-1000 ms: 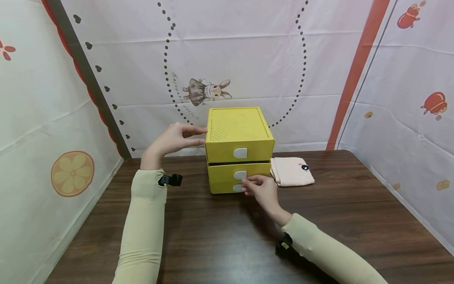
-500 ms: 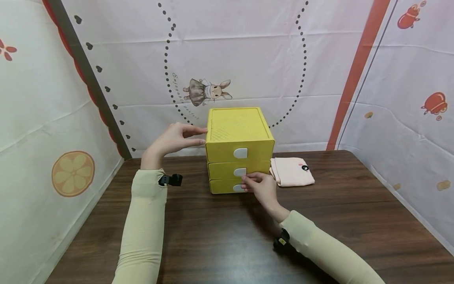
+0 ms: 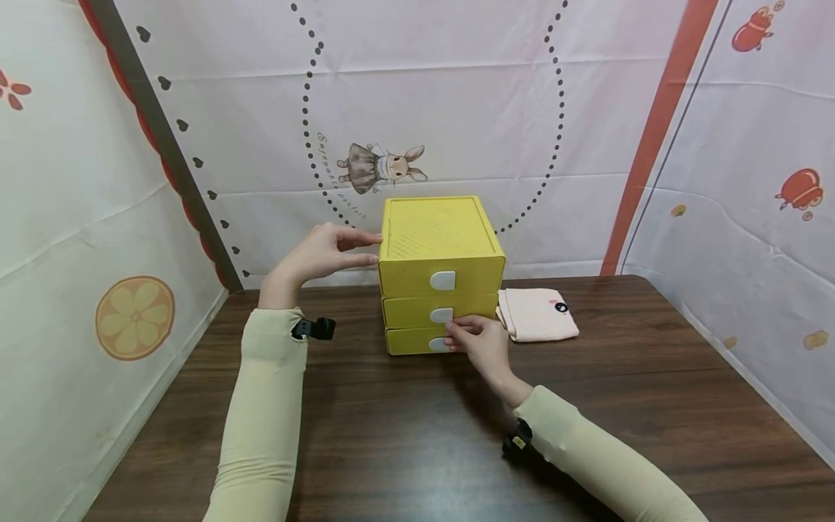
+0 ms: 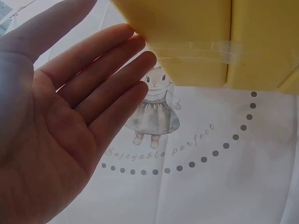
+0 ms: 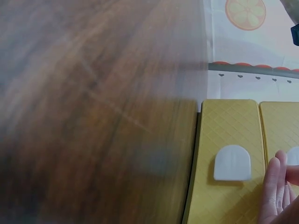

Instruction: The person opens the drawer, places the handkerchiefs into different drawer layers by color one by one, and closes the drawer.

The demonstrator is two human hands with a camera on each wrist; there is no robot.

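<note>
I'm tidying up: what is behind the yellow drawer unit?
A printed cloth with a rabbit picture rises behind the yellow drawer unit; anything low and directly behind it is hidden.

We see a dark wood-grain table (image 3: 404, 435) bearing a yellow three-drawer cabinet (image 3: 417, 264) and, just beside it, a folded pale-pink cloth (image 3: 533, 316).

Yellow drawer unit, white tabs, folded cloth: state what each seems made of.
Yellow drawer unit: probably satin plastic, with rounded edges and crosshatched fronts. White tabs: likely smooth, opaque plastic, evenly coloured and rounded. Folded cloth: matte fabric, showing layered folds; fibre unclear.
</note>
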